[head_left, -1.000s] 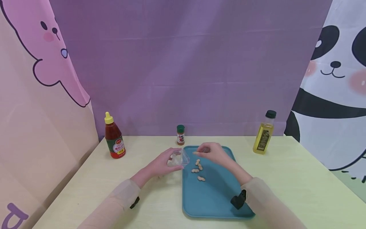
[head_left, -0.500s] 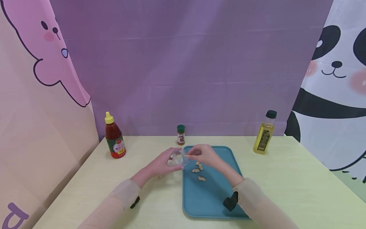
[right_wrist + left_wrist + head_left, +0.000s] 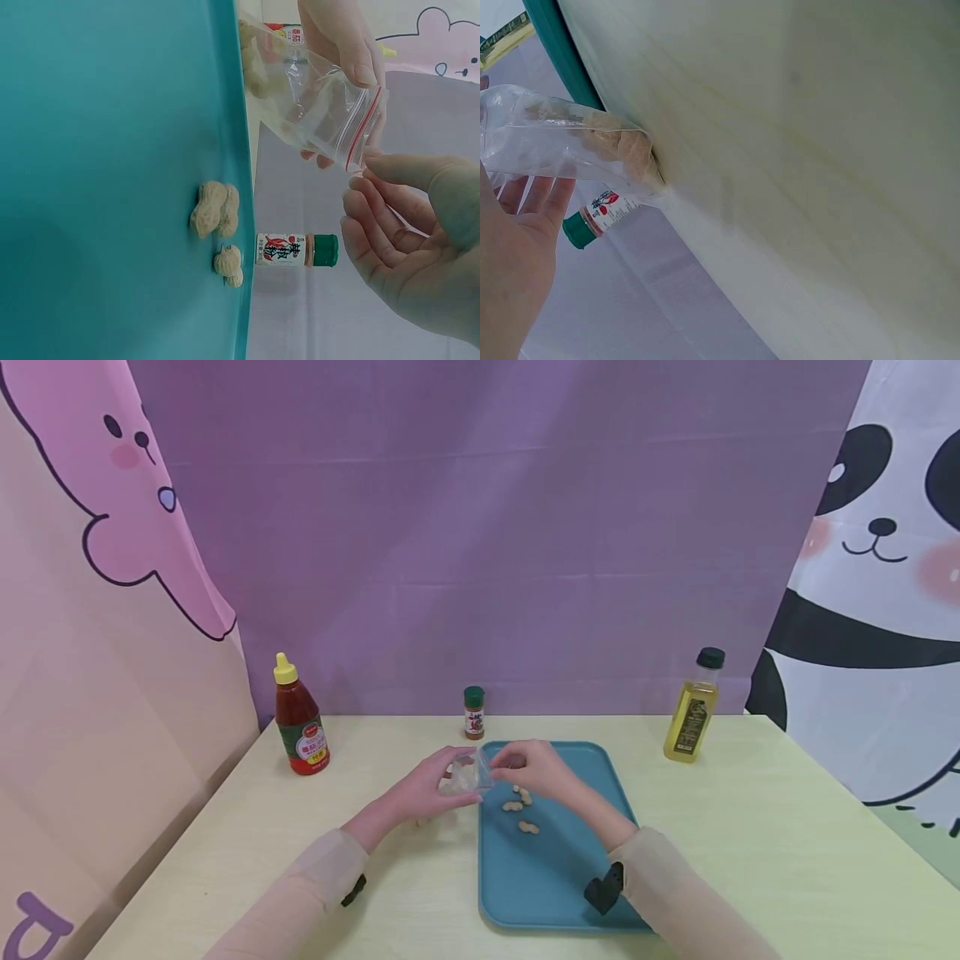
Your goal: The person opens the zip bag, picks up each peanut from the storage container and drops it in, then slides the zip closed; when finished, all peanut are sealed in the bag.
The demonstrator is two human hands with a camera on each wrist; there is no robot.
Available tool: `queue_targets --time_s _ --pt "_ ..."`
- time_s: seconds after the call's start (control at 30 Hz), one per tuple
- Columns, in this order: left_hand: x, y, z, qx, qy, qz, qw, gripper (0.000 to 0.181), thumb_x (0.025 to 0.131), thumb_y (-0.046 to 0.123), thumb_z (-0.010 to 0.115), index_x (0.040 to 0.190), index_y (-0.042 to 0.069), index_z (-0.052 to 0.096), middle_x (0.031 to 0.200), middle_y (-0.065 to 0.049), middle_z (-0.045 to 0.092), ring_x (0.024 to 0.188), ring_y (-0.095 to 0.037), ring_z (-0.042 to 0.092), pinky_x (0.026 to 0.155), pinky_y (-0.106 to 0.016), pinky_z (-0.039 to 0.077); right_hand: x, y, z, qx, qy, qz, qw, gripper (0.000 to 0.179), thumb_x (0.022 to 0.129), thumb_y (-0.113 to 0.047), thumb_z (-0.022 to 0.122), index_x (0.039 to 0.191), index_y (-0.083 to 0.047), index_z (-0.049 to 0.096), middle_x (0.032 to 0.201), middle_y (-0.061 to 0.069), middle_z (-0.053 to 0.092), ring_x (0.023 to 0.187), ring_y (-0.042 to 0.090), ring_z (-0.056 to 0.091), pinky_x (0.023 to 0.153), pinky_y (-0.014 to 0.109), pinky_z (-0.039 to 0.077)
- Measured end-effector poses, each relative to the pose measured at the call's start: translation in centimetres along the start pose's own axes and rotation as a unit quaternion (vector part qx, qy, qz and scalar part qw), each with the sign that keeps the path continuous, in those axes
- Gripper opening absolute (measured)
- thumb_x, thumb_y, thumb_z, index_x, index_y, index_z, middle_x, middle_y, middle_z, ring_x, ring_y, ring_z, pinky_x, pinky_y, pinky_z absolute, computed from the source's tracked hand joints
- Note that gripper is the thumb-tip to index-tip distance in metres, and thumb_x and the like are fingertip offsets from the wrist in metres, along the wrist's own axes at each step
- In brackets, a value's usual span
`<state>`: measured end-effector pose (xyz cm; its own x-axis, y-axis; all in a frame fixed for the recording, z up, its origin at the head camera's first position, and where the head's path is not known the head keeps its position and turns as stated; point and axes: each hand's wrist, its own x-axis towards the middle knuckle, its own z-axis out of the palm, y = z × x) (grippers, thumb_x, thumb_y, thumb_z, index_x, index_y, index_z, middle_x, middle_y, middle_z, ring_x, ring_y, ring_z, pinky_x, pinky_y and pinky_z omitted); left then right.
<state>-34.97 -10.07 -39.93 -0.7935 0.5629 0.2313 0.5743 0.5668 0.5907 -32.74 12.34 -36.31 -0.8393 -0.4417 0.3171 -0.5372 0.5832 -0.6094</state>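
In the head view my left hand [image 3: 433, 787] grips a clear zip-lock bag [image 3: 467, 775] above the left edge of a blue tray [image 3: 570, 877]. Peanuts [image 3: 622, 146] lie in the bottom of the bag, clearest in the left wrist view. My right hand [image 3: 534, 768] is at the bag's mouth. The right wrist view has its thumb and index finger pinching the corner by the red zip strip [image 3: 363, 129]; no peanut shows between them. Several unshelled peanuts [image 3: 528, 827] rest on the tray's left part, two of them [image 3: 208, 210] touching each other.
Behind the tray stands a small green-capped seasoning jar [image 3: 474, 714]. A ketchup bottle [image 3: 302, 727] is at the back left of the table [image 3: 390, 893], an oil bottle [image 3: 693, 714] at the back right. A purple cloth [image 3: 480, 543] hangs behind.
My right hand has moved left from over the tray to the bag's mouth. The peanut in its fingers earlier is out of sight now. My left hand and the bag have stayed put.
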Motion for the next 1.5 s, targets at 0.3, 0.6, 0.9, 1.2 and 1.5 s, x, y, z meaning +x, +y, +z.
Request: queue_targets --time_s 0.3,0.6,0.9,1.2,1.5 --pt "0.1 -0.3 0.0 0.004 -0.002 -0.015 0.9999 0.077 0.080 0.055 0.066 0.143 0.023 0.035 0.137 0.004 0.046 0.118 -0.012 0.049 0.096 -0.031 0.047 0.2 0.2 -0.5 0.002 -0.011 0.024 0.9996 0.019 0.088 -0.021 0.066 0.099 -0.006 0.070 0.090 0.005 0.070 0.076 0.015 0.063 0.065 0.026 0.053" --pt "0.1 -0.3 0.0 0.007 -0.001 -0.009 0.9999 0.076 0.081 0.055 0.064 0.143 0.020 0.035 0.138 0.002 0.046 0.122 -0.013 0.047 0.097 -0.032 0.047 0.5 3.2 -1.3 0.004 -0.003 0.018 0.9998 0.022 0.090 -0.024 0.063 0.103 -0.007 0.069 0.097 0.005 0.070 0.087 0.019 0.065 0.074 0.032 0.054" --pt "0.1 -0.1 0.1 0.003 -0.006 -0.028 0.9996 0.075 0.081 0.053 0.066 0.143 0.023 0.035 0.137 0.003 0.047 0.121 -0.013 0.048 0.097 -0.032 0.047 0.2 6.0 -1.5 -0.020 -0.036 0.033 0.9986 0.026 0.092 -0.017 0.059 0.110 0.001 0.066 0.105 0.014 0.068 0.100 0.031 0.063 0.081 0.041 0.054" --pt "0.1 -0.1 0.0 0.005 -0.005 -0.021 0.9998 0.076 0.081 0.056 0.065 0.142 0.021 0.036 0.137 0.002 0.047 0.121 -0.014 0.048 0.097 -0.032 0.047 0.7 6.4 -1.2 -0.043 -0.100 0.047 0.9930 0.029 0.094 -0.018 0.056 0.116 0.000 0.064 0.112 0.013 0.067 0.107 0.031 0.061 0.087 0.042 0.052" --pt "0.1 -0.2 0.0 0.005 -0.003 -0.022 0.9997 0.077 0.080 0.055 0.065 0.143 0.021 0.036 0.135 0.002 0.048 0.119 -0.014 0.049 0.097 -0.032 0.047 0.7 6.3 -0.7 -0.075 -0.117 0.072 0.9877 0.021 0.091 -0.012 0.059 0.107 -0.002 0.069 0.103 0.011 0.069 0.095 0.026 0.064 0.079 0.038 0.054"
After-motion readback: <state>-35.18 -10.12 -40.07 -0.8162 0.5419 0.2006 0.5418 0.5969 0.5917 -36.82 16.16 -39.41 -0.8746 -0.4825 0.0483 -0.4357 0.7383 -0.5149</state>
